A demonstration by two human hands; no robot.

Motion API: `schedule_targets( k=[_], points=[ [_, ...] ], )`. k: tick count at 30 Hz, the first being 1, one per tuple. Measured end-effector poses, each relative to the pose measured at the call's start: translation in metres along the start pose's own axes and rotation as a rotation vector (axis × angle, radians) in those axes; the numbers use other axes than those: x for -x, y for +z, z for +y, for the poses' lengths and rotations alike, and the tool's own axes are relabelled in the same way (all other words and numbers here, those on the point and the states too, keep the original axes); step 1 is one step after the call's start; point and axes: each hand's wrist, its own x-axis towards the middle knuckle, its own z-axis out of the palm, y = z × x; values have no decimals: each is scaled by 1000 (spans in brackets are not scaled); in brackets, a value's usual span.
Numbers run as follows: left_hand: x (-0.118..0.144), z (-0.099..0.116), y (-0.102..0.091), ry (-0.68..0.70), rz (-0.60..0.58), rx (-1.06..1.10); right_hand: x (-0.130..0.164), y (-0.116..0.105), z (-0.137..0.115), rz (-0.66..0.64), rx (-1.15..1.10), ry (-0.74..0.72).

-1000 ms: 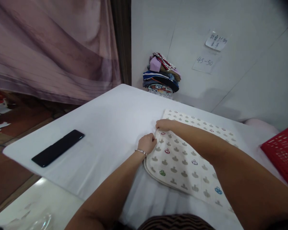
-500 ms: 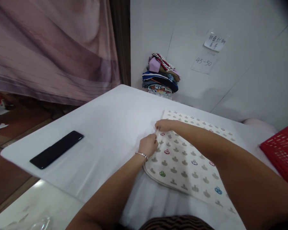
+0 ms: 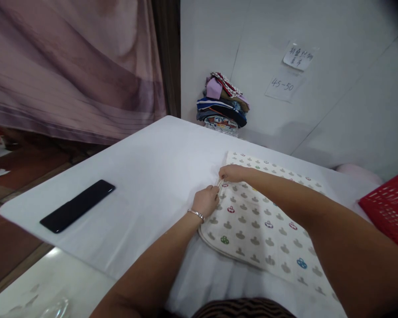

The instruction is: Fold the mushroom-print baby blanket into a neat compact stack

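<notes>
A cream cloth [image 3: 262,221] printed with small grey, red, green and blue motifs lies flat on the white table [image 3: 146,176]. My left hand [image 3: 205,201], with a thin bracelet at the wrist, pinches the cloth's left edge. My right hand [image 3: 230,173] pinches the same edge just beyond it, fingers closed on the hem. The two hands sit close together, and a short stretch of the edge is lifted between them.
A black phone [image 3: 78,205] lies on the table's left part. A pile of folded clothes [image 3: 223,104] stands at the far edge against the white wall. A red plastic basket [image 3: 389,207] is at the right. A mauve curtain [image 3: 69,66] hangs at the left.
Both hands have shifted slightly right along the cloth's edge and lifted the bit of hem between them. The cloth's body stays flat.
</notes>
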Motion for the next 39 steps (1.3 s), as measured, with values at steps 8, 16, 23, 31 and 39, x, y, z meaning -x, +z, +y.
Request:
schedule_targets(
  k=[8,16,23,31,39],
  points=[
    [-1,-2,3,-18,28,36,-10,-9,-9,-93,19,121],
    [-2,-5,4,-33,15,64,-26,-18,-30,-195,134,199],
    [-1,-6,4,-27,25,67,-32,-21,-32,-231,198,177],
    [-2,-6,3,-28,17,70,-30,-22,-21,-209,208,4],
    [-2,-8,6,-20,23,72,-31,-23,-18,-269,137,-21]
  ],
)
